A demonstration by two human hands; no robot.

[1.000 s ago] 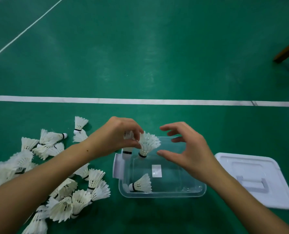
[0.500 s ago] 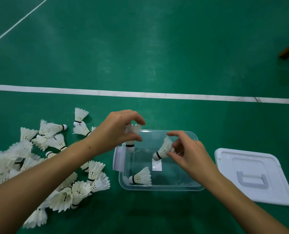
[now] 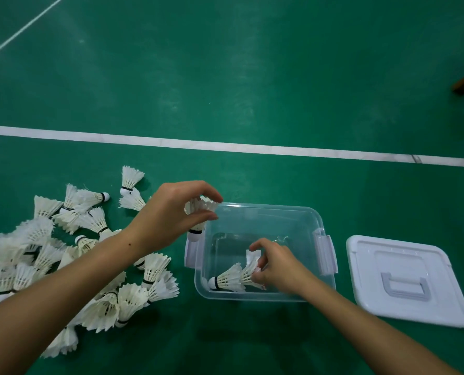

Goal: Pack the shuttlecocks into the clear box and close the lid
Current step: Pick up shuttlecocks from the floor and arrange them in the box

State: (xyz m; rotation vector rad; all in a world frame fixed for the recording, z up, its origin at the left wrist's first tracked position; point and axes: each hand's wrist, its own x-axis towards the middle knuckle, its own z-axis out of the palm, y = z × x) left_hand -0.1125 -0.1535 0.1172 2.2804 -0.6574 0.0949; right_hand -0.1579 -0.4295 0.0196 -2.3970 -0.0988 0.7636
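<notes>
1. Green court floor (image 3: 252,77) was recorded as the working surface; a white line (image 3: 225,146) was seen crossing it beyond the items.
2. A clear box (image 3: 322,282) was found standing open on the floor, with its white lid (image 3: 404,266) laid flat just to its right, apart from it.
3. One shuttlecock (image 3: 226,278) was noted lying on its side at the near left of the box's bottom.
4. The right hand (image 3: 279,266) was observed inside the box, fingers (image 3: 256,246) closed on a second shuttlecock (image 3: 249,272) touching the first.
5. The left hand (image 3: 171,212) was seen above the box's far left corner, its fingers (image 3: 207,186) pinched on a held shuttlecock (image 3: 198,212), cork end down.
6. A loose pile of shuttlecocks (image 3: 71,255) was logged on the floor left of the box.
</notes>
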